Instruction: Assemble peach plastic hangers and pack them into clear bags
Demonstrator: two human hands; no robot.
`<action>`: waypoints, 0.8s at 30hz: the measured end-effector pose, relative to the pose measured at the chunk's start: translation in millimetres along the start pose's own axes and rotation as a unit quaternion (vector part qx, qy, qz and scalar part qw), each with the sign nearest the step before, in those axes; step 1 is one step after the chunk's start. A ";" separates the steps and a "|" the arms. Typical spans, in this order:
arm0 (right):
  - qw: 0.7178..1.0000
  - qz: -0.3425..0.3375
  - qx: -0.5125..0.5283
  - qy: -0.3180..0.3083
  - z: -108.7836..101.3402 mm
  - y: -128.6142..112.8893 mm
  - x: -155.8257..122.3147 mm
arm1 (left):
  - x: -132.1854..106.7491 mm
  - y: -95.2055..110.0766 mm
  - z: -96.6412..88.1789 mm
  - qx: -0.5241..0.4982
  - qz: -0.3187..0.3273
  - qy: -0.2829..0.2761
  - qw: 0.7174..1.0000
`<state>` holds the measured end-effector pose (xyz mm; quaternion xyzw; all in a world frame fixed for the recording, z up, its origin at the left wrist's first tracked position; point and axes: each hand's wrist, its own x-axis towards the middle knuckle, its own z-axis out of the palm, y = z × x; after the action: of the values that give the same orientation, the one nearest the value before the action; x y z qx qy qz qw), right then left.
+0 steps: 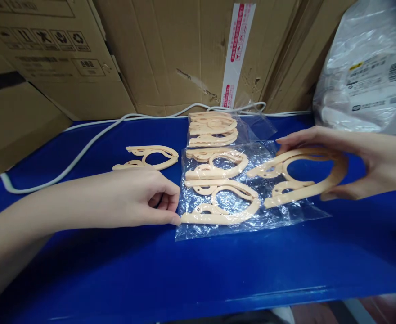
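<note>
My right hand (360,157) grips a beige folding hanger (336,173) by its curved end, with the fingers behind and the thumb in front. This folded hanger is held above the right part of a clear plastic bag (285,213). Inside the bag lie folded hangers of the same kind (240,216), side by side. At the bag's left edge is my left hand (150,195), fingers curled, with thumb and forefinger closed on the film. Behind my left hand another folded hanger (164,150) lies loose on the blue surface, partly hidden by the hand.
A second clear bag of folded hangers (213,123) lies behind the first. A white cable (93,148) runs along the back of the blue table (198,270). Cardboard boxes (177,45) stand behind and left. A white plastic-wrapped package (366,72) sits at back right.
</note>
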<state>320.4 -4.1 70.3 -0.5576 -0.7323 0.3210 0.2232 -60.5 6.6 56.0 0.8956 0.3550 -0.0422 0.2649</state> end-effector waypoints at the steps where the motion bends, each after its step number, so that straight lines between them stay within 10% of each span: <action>1: 0.997 -0.011 0.007 -0.079 1.8 -1.0 1.7 | -0.9 0.4 0.5 0.000 -0.002 -0.007 1.000; 10: 0.966 -0.177 -0.099 -0.162 38.4 -0.7 13.9 | -2.7 3.0 -0.6 -0.043 -0.045 -0.060 0.996; 17: 0.943 -0.194 -0.223 -0.153 12.8 11.7 12.6 | -1.5 11.4 -4.5 -0.039 -0.081 -0.087 0.992; 24: 0.957 -0.206 -0.144 -0.146 40.1 1.4 16.0 | -4.0 9.0 -2.9 -0.051 -0.090 -0.085 0.991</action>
<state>289.5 2.7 41.0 -0.3682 -0.8942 0.2372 0.0930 -57.9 0.2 63.6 0.8385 0.4117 -0.1234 0.3349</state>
